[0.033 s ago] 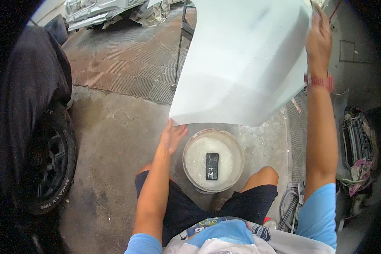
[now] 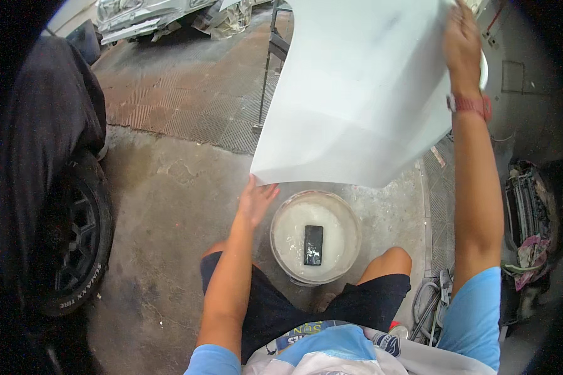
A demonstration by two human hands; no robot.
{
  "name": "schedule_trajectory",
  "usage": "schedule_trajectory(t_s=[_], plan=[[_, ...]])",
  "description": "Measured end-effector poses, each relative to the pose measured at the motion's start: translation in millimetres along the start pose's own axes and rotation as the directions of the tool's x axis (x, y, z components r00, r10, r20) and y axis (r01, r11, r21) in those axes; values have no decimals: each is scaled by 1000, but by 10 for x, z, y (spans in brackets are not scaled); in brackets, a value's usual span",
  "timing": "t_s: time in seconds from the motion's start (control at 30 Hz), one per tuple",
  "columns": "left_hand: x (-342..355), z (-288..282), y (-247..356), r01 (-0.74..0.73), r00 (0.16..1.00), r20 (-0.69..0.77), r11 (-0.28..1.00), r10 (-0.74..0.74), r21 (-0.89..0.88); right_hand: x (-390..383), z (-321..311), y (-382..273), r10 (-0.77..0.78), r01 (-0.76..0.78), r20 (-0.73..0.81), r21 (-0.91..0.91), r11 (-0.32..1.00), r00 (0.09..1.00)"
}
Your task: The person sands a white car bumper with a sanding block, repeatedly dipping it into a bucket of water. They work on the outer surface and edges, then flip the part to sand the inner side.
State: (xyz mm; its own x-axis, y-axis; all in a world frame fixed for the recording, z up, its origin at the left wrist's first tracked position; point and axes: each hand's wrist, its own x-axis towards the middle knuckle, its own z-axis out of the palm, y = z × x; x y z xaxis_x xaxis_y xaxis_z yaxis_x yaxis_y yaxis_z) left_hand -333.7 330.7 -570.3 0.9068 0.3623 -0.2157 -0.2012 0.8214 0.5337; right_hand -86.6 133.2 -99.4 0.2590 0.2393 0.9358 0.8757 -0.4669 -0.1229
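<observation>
A large white car body panel (image 2: 362, 94) stands tilted in front of me. My right hand (image 2: 461, 39) is raised to its upper right edge, fingers curled over it; a red band is on that wrist. My left hand (image 2: 256, 199) reaches up to the panel's lower left corner, fingers apart and fingertips touching the edge. Below the panel, between my knees, sits a white bucket (image 2: 281, 215) of cloudy water. A dark rectangular block (image 2: 313, 245) floats in it.
A dark-covered car with a black tyre (image 2: 69, 244) stands at the left. A metal stand (image 2: 270, 69) is behind the panel on a grated floor. Hoses and tools (image 2: 434, 297) lie at my right, a cluttered heap (image 2: 531, 225) further right.
</observation>
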Motion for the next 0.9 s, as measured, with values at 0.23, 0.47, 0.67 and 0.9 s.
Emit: schedule_trajectory(t_s=[0.23,0.47,0.67,0.9], plan=[[158,70,-208,-74,996,-44,996,72,-46,-1757,1300,-510,-356,468,313,-444,765,880],[194,89,-195,-93,993,-77,989,84,-116,-2183,950,-1036,-406,506,871,227,832,277],[133,109,-229,-117,988,-113,988,106,-96,-971,1016,-885,-456,572,402,-241,784,794],[105,65,-183,-104,995,-9,988,104,-116,-3506,1417,-968,-597,543,756,393,742,270]])
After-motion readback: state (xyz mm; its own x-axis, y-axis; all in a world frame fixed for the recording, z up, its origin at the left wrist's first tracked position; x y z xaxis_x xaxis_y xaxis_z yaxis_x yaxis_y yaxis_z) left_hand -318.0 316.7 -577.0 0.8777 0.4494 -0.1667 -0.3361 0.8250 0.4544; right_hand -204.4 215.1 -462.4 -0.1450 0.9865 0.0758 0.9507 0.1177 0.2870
